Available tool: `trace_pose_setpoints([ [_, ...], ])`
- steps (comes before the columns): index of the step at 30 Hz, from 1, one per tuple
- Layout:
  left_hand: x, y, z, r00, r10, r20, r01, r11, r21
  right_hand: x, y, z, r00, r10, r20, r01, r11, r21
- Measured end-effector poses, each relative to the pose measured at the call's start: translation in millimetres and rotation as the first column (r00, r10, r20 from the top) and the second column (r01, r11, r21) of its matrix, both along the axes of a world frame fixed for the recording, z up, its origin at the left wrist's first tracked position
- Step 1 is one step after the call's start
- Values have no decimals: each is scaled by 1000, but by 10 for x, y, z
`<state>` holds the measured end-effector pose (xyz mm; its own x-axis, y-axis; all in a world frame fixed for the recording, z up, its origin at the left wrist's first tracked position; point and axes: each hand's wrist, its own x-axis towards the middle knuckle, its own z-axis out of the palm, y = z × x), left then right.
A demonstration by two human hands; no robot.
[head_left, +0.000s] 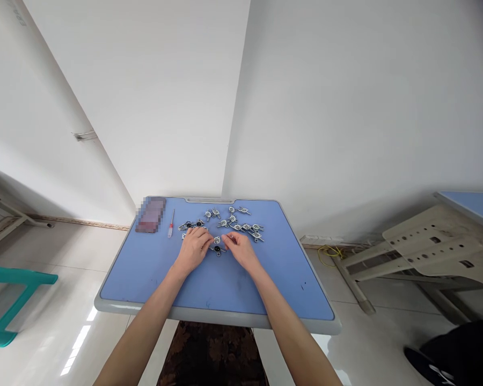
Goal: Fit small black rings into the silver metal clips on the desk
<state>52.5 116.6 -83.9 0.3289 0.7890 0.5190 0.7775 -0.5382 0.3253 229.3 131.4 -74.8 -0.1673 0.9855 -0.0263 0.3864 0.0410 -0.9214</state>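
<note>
My left hand [194,249] is closed, its fingertips pinched at the edge of a small silver metal part [217,240]. Facing it across a narrow gap, my right hand [242,252] has thumb and forefinger pressed together; whatever they may hold is too small to make out. Just below the fingertips lies a similar metal part with a black round centre [218,249]. Several more parts with black centres [199,224] sit behind my left hand, partly covered by it. Beyond my right hand several plain silver metal parts [245,227] lie scattered.
A screwdriver [170,229] with a clear and red handle and a blurred dark flat object [151,215] lie at the left of the blue table [233,297]. White walls stand behind. A green stool [20,276] is at left, another desk [438,244] at right.
</note>
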Motion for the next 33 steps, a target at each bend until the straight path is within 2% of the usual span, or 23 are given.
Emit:
trace_pose_setpoints([
  [4,-32,37,-25,995,89,-36,-88,996,24,70,6,38,994,-41,97,41,999,-2],
  [9,-40,75,-109,973,85,-215,-58,990,125,104,28,-5,981,44,188,-46,999,8],
  [13,-40,77,-131,962,80,-261,-43,989,144,104,43,-26,981,66,182,-62,998,-27],
  [18,-35,70,-130,969,94,-227,-63,988,140,94,52,-15,978,97,184,-88,995,-56],
  [23,-31,69,-118,974,137,-179,-116,986,122,61,33,1,980,177,86,-164,976,-143],
  [27,-40,41,-61,987,148,-60,-143,986,84,73,36,-20,989,130,76,-120,985,-121],
  [30,-50,-6,11,994,112,22,-113,992,49,97,50,-30,995,72,62,-68,995,-77],
  [33,-42,-71,85,999,-2,39,1,1000,4,115,60,-24,1000,13,27,-12,998,-57],
])
